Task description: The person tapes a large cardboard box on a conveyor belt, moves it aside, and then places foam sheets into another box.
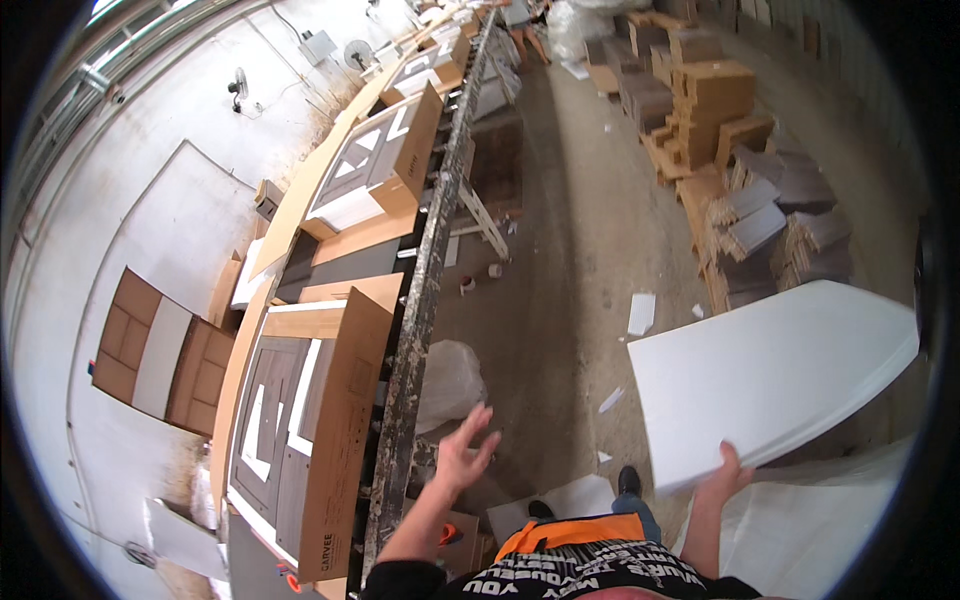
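Observation:
My right hand (724,475) grips the near edge of a large white foam sheet (770,370), thumb on top; its other fingers are hidden. The sheet is held off to my right, above the floor. My left hand (468,450) is empty, fingers apart, beside the dark metal rail of the conveyor (412,410). Left of it on the conveyor lies an open cardboard carton (345,430), holding a grey wooden panel (268,400) with white foam pieces on and around it.
More open cartons (385,150) stand farther along the line. Stacked cardboard (712,100) and bundles of grey boards (800,190) sit on pallets at the right. Foam scraps (642,314) litter the floor. A clear plastic bag (450,385) lies under the rail. Another person (525,35) stands far ahead.

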`<state>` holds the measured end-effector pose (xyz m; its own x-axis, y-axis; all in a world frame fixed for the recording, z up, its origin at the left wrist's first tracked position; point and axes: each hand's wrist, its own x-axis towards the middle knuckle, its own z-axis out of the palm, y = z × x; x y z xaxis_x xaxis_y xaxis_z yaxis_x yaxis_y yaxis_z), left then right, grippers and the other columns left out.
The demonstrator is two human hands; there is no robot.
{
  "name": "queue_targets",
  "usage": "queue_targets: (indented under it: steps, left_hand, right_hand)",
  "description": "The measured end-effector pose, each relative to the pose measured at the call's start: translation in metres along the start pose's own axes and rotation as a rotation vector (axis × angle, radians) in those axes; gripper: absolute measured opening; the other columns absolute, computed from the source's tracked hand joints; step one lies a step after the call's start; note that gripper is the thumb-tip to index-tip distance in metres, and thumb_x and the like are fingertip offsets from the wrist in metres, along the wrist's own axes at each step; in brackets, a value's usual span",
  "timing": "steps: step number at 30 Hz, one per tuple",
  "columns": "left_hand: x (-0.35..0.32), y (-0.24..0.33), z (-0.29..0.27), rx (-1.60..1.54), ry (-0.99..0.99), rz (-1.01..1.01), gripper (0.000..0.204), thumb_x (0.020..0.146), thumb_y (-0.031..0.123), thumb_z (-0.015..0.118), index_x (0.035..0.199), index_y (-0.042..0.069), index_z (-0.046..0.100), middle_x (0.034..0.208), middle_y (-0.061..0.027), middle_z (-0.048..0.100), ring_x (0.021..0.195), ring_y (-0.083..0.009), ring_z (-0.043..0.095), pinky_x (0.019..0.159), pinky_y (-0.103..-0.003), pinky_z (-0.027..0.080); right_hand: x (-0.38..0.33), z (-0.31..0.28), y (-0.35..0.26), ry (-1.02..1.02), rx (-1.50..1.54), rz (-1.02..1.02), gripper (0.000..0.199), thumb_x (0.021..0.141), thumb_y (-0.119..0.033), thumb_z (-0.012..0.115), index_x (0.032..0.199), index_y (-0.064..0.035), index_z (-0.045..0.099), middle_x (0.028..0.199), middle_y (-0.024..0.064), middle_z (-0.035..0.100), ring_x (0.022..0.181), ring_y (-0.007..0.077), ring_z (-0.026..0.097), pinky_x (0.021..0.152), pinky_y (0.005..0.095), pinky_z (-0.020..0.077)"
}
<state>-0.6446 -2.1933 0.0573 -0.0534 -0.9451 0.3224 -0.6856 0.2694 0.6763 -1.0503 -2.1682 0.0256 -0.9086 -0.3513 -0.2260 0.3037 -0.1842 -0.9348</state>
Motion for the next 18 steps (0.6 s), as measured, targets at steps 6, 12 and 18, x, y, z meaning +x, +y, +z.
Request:
queue_targets:
  steps: [6, 12, 18]
  left_hand:
    - [0.172, -0.065, -0.034, -0.502, 0.192, -0.034, 0.070, 0.099, 0.032, 0.055, 0.150, -0.003, 0.022, 0.145, -0.0235, 0.044, 0.124, -0.0289, 0.055, 0.103, -0.034, 0.042]
    - [0.231, -0.089, -0.040, -0.380, -0.152, -0.191, 0.079, 0.101, 0.058, 0.034, 0.147, -0.006, 0.029, 0.146, -0.0189, 0.044, 0.137, -0.0271, 0.040, 0.111, -0.033, 0.030]
    - [0.179, -0.082, -0.094, -0.987, -0.276, -0.534, 0.065, 0.100, 0.053, 0.041, 0.136, -0.001, 0.050, 0.134, -0.0142, 0.057, 0.122, -0.0232, 0.055, 0.103, -0.038, 0.043]
  right_hand:
    - [-0.097, -0.051, -0.070, -0.387, 0.059, -0.100, 0.077, 0.064, -0.005, 0.064, 0.135, 0.0133, 0.039, 0.125, 0.0245, 0.053, 0.111, 0.0340, 0.057, 0.096, 0.0428, 0.0469]
    - [-0.152, -0.074, -0.134, -0.497, 0.203, -0.019, 0.086, 0.061, -0.018, 0.069, 0.139, 0.0044, 0.041, 0.126, 0.0192, 0.055, 0.112, 0.0335, 0.058, 0.098, 0.0417, 0.0467]
    - [-0.089, -0.079, -0.088, -0.603, -0.058, -0.338, 0.087, 0.063, -0.025, 0.072, 0.140, 0.0025, 0.041, 0.130, 0.0177, 0.053, 0.116, 0.0317, 0.055, 0.100, 0.0421, 0.0445]
